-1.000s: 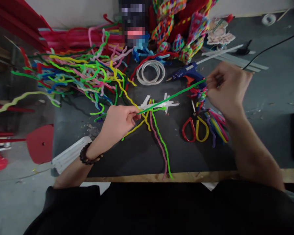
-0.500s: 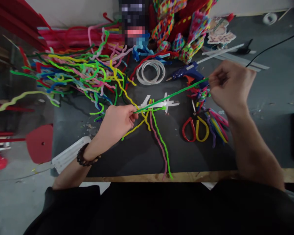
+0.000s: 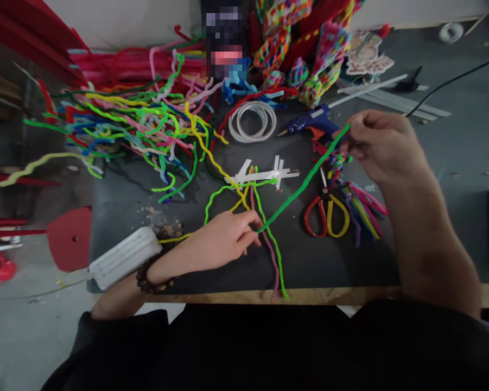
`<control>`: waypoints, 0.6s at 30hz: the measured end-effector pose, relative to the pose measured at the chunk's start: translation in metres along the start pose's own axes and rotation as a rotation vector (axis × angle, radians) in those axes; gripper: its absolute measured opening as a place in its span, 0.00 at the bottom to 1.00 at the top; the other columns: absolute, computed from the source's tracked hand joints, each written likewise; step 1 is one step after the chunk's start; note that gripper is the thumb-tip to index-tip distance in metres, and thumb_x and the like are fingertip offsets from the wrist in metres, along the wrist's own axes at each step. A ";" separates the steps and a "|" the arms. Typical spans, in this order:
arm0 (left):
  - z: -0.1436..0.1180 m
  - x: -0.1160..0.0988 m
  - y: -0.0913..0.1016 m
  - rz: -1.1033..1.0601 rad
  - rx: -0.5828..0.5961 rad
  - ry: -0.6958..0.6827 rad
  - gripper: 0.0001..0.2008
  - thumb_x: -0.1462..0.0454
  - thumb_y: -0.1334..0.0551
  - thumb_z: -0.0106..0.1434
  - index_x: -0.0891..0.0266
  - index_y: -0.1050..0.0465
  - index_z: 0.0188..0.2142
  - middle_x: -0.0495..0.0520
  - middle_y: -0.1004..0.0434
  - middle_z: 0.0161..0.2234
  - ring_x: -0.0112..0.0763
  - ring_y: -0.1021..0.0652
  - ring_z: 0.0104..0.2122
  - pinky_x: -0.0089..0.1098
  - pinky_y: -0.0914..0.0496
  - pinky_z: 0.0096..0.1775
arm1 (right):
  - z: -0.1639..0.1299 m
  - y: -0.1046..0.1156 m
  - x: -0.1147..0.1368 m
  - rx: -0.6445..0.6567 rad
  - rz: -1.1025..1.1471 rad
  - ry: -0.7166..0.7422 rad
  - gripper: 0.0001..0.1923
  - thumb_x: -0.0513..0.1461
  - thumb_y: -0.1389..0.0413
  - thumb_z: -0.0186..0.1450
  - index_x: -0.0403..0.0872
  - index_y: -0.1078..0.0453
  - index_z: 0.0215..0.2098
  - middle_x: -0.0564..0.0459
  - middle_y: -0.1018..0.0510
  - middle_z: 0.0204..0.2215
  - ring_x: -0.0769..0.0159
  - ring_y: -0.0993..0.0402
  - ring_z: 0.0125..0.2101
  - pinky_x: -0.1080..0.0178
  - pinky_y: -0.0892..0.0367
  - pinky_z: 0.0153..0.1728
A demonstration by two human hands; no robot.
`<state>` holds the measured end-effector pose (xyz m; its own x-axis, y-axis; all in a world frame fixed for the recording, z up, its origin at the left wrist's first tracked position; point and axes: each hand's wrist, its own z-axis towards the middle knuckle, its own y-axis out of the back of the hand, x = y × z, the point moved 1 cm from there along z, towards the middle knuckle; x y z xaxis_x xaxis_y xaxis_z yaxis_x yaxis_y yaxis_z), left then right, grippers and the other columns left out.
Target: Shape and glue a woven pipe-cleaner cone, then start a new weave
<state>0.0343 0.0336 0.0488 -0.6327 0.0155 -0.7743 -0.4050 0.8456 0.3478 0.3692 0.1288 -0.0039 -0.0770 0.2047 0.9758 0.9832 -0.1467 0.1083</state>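
A green pipe cleaner (image 3: 303, 187) stretches slantwise between my two hands. Its lower end is pinched in my left hand (image 3: 228, 236), low over the middle of the table. My right hand (image 3: 380, 141) is closed on the upper end, higher up and to the right. Beneath and beside my left hand lie yellow pipe cleaners (image 3: 216, 162), a pink pipe cleaner (image 3: 270, 252) and a light green pipe cleaner (image 3: 273, 239). Their upper ends meet at strips of white tape (image 3: 260, 175) stuck to the table. Part of the yellow ones is hidden under my left hand.
Scissors (image 3: 325, 212) with red and yellow handles lie left of my right forearm. Behind are a blue glue gun (image 3: 309, 122), a white ring coil (image 3: 252, 122) and a tangled pile of pipe cleaners (image 3: 130, 127). A white power strip (image 3: 126, 258) sits at the left edge.
My left hand has moved right and toward me with its end of the green pipe cleaner, which now slants more steeply. My right hand has stayed nearly in place, its fingers shifted.
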 end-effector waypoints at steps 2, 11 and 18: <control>0.001 -0.002 -0.005 -0.014 0.062 -0.018 0.06 0.64 0.44 0.74 0.60 0.30 0.40 0.47 0.13 0.35 0.23 0.19 0.27 0.25 0.34 0.29 | -0.005 -0.004 0.005 0.039 0.112 -0.082 0.10 0.31 0.43 0.70 0.46 0.30 0.30 0.52 0.25 0.25 0.74 0.33 0.21 0.63 0.57 0.19; 0.003 -0.002 -0.020 -0.122 0.222 -0.065 0.08 0.73 0.44 0.67 0.60 0.31 0.33 0.45 0.19 0.24 0.21 0.23 0.22 0.22 0.36 0.25 | -0.029 -0.012 0.029 0.129 0.387 -0.306 0.11 0.26 0.43 0.56 0.46 0.36 0.29 0.60 0.36 0.26 0.79 0.62 0.19 0.71 0.58 0.16; 0.009 0.000 -0.080 -0.912 0.157 0.010 0.07 0.59 0.42 0.75 0.59 0.37 0.40 0.48 0.22 0.27 0.22 0.27 0.21 0.24 0.35 0.25 | -0.013 -0.021 0.017 -0.133 0.179 -0.220 0.13 0.29 0.46 0.66 0.50 0.39 0.28 0.58 0.28 0.28 0.76 0.49 0.20 0.63 0.55 0.22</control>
<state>0.0724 -0.0291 0.0164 -0.1191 -0.6961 -0.7080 -0.6555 0.5907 -0.4705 0.3453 0.1222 0.0127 0.1473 0.3664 0.9187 0.9467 -0.3214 -0.0236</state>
